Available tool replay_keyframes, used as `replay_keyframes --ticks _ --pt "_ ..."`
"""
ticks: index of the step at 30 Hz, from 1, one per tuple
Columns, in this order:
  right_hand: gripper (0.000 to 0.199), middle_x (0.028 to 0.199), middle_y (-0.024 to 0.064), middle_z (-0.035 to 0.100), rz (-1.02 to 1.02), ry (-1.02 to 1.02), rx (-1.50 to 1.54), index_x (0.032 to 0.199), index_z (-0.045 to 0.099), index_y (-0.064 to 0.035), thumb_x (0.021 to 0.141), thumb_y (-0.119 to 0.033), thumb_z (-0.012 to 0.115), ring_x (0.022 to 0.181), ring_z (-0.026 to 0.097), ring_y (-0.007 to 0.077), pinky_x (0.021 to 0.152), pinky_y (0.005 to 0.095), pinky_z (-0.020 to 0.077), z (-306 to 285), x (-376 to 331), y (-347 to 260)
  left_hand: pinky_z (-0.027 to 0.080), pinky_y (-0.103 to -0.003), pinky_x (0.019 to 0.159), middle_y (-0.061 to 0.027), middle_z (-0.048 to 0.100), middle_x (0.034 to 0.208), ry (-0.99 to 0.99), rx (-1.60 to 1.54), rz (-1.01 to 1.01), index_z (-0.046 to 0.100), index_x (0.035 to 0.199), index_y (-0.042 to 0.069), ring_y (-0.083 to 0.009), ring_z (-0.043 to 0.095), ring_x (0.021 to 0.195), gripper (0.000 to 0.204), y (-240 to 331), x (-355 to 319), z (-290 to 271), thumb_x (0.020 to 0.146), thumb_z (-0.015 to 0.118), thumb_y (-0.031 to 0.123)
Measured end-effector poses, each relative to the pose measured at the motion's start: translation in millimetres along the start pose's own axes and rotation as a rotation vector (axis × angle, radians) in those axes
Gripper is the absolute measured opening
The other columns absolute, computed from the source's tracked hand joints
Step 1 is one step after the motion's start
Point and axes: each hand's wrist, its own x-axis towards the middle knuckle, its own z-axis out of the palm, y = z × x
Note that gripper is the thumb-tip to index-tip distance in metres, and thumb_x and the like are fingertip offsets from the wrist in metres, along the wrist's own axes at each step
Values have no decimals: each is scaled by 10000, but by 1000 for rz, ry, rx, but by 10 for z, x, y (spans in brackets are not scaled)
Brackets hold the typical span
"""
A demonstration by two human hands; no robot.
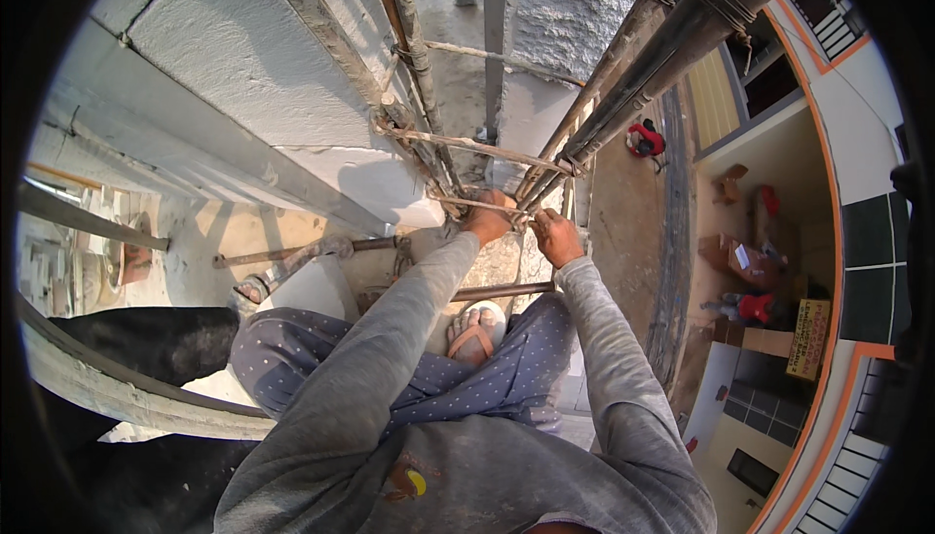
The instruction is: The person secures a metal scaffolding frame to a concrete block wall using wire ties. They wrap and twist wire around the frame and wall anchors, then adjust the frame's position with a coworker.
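Centre frame, hands: both up at a rebar cage, close together, well above street level.
Left hand (487,216): closed around a thin horizontal tie bar (484,205) where it crosses the vertical bars; fingers wrapped, grip firm.
Right hand (555,236): just right of the left, curled at the same joint; fingers bent in toward the bars, touching steel; whether anything small sits in the fist, cannot tell.
Rebar cage (594,106): bundle of long rusty vertical bars running from centre to upper right, wire wraps visible near the top edge; second bundle (414,76) rises upper centre-left.
Upper tie (467,143): another thin bar crossing between the two bundles, above the hands.
Concrete beam (243,67): rough grey mass filling upper left, light grey ledge beneath it.
Steel pipe (497,292): horizontal, just below the hands, crossing behind the forearms.
Second pipe (292,254): left of centre, with a clamp fitting on it.
Sleeves (390,359): grey, dusty, entering from the lower edge.
Trousers (292,349): blue-grey, dotted, knee bent left.
Foot (474,331): orange-strapped sandal, lower centre between the forearms.
Street below, right edge: cardboard boxes (740,257), a figure in red (646,138) far down, orange-trimmed white wall (828,145).
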Motion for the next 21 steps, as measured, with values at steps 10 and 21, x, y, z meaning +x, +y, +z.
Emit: replay_keyframes --ticks 10,21 --pt "140 774 234 675 -130 -42 9 913 718 -56 887 -173 645 722 661 424 652 497 532 -161 196 172 517 -525 843 -313 622 1056 225 21 73 598 1050 -27 -469 622 1007 464 102 -220 7 820 749 347" --pt "275 554 -25 500 898 -376 1458 953 676 6 1038 -198 512 415 401 105 404 265 406 7 207 280 487 -509 891 -265 683 1012 360 255 131 705 1019 4 -429 635 1005 487 -204 -162 249 827 707 452"
